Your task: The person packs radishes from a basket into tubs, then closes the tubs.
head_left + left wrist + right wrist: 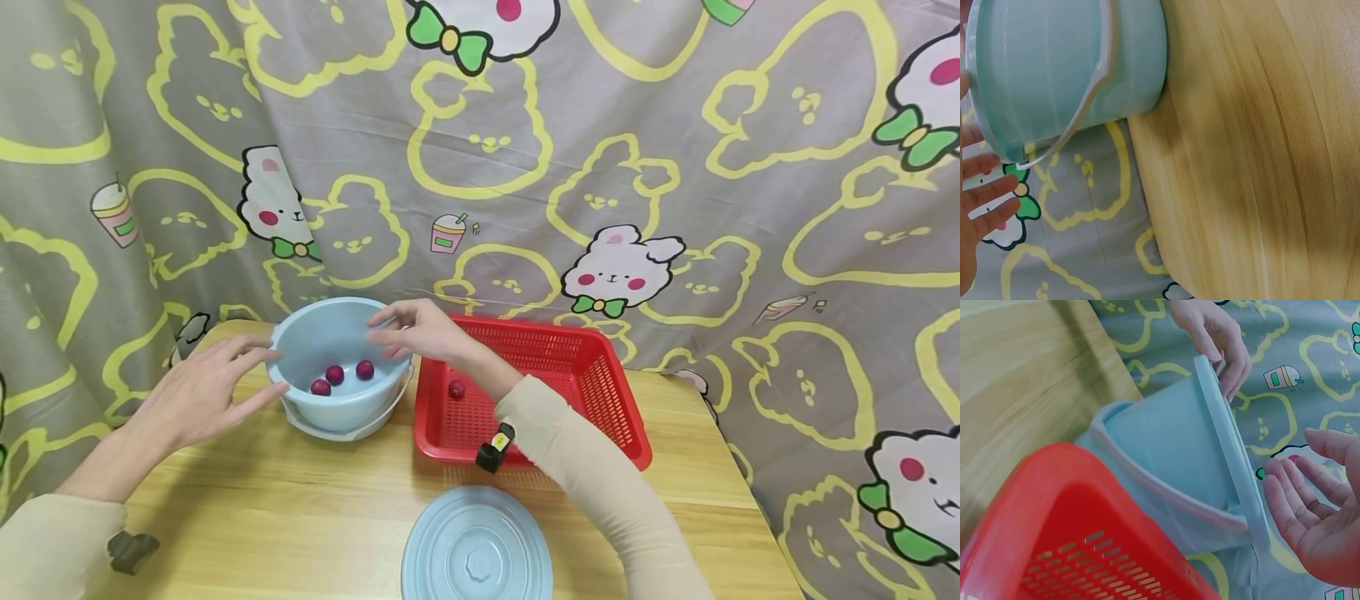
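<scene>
Both hands open and empty, left hand point(197, 392) beside the blue bucket point(300, 337), right hand point(420, 331) over its rim

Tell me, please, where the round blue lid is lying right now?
In the head view the lid lies flat on the wooden table at the near edge, in front of the red basket.

Bucket point(337, 367) on table point(300, 517), left of basket point(540, 392); three plums point(335, 375) in bucket, one plum point(457, 389) in basket; lid point(477, 546) in front.
</scene>
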{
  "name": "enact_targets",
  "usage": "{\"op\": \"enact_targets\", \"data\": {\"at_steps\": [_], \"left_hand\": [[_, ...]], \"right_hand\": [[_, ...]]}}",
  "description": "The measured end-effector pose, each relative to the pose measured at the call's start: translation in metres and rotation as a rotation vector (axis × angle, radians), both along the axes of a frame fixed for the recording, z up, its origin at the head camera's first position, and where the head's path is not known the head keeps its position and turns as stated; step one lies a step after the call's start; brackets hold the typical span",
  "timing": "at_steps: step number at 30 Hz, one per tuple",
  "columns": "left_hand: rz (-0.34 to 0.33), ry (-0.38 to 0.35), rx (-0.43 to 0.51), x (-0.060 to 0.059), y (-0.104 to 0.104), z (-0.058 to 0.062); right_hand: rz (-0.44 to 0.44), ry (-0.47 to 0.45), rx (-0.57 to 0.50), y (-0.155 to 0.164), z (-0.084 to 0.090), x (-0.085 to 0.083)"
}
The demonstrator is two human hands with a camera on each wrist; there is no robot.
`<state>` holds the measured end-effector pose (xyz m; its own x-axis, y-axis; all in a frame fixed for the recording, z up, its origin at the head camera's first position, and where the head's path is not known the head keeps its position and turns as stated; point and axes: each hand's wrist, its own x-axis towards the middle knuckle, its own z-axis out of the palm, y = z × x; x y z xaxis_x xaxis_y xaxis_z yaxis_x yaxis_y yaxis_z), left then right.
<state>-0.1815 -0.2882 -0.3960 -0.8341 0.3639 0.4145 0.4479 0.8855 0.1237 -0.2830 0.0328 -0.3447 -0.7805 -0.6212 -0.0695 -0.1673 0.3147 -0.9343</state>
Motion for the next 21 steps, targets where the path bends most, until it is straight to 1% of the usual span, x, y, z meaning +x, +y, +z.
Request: {"op": "enact_targets", "data": {"at_steps": [3,9,16,21], "left_hand": [[0.002,-0.005,0.001,0.0,0.0,0.0],[0.006,-0.016,-0.002,0.0,-0.001,0.0],[0.003,-0.008,-0.008,-0.001,-0.001,0.0],[0.003,-0.006,-0.005,0.0,0.0,0.0]], "right_hand": [[-0.004,-0.005,-0.003,0.008,0.002,0.0],[-0.05,-0.027,0.005,0.025,0.0,-0.002],[-0.114,-0.039,0.037,0.045,-0.004,-0.006],[-0.138,-0.048,0.053,0.058,-0.01,-0.009]]}}
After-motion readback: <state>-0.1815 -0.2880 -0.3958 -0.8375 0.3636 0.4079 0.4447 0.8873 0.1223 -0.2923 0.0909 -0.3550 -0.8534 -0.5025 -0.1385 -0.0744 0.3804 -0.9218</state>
